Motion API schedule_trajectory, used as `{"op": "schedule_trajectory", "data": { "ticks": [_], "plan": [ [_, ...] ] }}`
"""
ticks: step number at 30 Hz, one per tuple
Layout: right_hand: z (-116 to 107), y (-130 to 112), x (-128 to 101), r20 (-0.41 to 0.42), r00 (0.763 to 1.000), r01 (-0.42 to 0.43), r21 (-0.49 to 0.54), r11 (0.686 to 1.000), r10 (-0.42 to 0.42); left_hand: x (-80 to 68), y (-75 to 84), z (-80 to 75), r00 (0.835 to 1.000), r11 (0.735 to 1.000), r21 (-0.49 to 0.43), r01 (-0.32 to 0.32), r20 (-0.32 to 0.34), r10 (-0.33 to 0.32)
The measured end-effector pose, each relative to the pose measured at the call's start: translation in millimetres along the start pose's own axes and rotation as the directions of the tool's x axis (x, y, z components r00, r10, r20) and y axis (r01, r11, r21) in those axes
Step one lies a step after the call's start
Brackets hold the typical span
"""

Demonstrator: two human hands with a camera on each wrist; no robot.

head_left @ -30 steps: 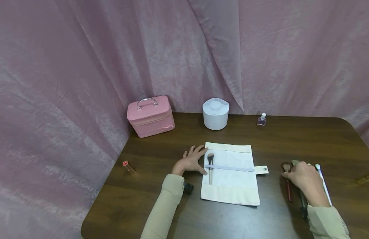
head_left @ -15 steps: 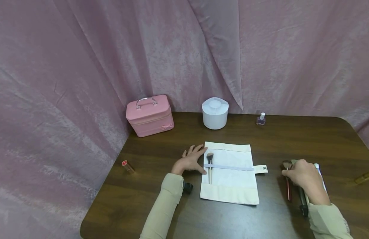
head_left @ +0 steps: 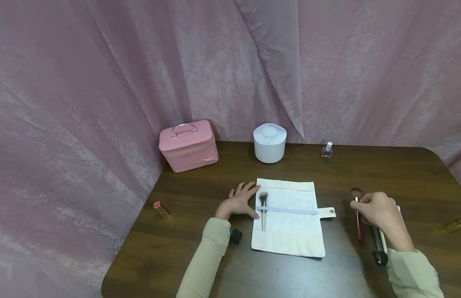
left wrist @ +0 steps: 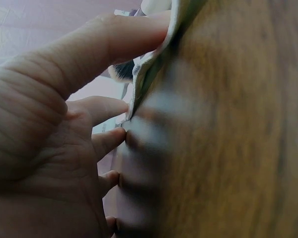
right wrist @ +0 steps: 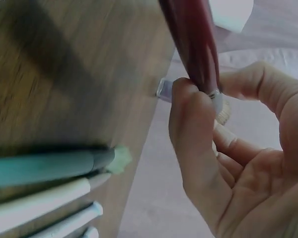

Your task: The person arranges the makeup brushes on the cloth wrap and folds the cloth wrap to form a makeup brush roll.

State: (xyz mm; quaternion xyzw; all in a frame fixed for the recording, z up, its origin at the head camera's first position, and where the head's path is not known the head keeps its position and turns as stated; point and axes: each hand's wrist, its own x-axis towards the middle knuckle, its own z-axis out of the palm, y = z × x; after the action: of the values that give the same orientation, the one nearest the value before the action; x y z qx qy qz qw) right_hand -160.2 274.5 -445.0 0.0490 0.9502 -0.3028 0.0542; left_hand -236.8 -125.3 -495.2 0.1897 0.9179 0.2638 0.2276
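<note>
My right hand [head_left: 381, 213] pinches a red-handled makeup brush [right wrist: 196, 44] between thumb and fingers near its ferrule. In the head view the brush stands a little above the table, bristles pointing away. Under that hand lie a dark green-handled brush [right wrist: 49, 168], a white-handled brush [right wrist: 39, 210] and other slim brushes, partly hidden. At the left edge of a white cloth brush roll [head_left: 290, 244], my left hand [head_left: 238, 203] rests with fingers spread, its thumb on the cloth. One pale-handled brush [head_left: 263, 213] is tucked under the roll's elastic band [head_left: 290, 210].
A pink vanity case [head_left: 189, 149] and a white lidded container [head_left: 269, 145] stand along the back, with a nail polish bottle [head_left: 327, 151] farther right. A lipstick [head_left: 161, 210] lies at left, a gold tube [head_left: 457, 222] at far right. Pink curtain [head_left: 230, 62] hangs behind.
My right hand has taken hold of the red-handled brush and raised it slightly from the table, shifting it away from me. The left hand stays put on the roll's edge.
</note>
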Motion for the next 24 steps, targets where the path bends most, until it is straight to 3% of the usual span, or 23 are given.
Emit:
{"op": "schedule_trajectory", "data": {
  "ticks": [9, 16, 24],
  "plan": [
    [7, -11, 7, -0.048, 0.999, 0.022, 0.212, 0.977, -0.012, 0.2, -0.5, 0.6, 1.0, 1.0, 0.002, -0.001, -0.002, 0.001],
    [16, -21, 14, -0.121, 0.992, 0.061, 0.28, 0.958, -0.028, -1.4, -0.1, 0.8, 1.0, 1.0, 0.002, 0.007, 0.001, -0.007],
    [25, -35, 26, -0.126, 0.991, 0.082, 0.398, 0.914, -0.035, -0.9, 0.9, 0.4, 1.0, 1.0, -0.006, 0.007, -0.004, -0.007]
  ]
}}
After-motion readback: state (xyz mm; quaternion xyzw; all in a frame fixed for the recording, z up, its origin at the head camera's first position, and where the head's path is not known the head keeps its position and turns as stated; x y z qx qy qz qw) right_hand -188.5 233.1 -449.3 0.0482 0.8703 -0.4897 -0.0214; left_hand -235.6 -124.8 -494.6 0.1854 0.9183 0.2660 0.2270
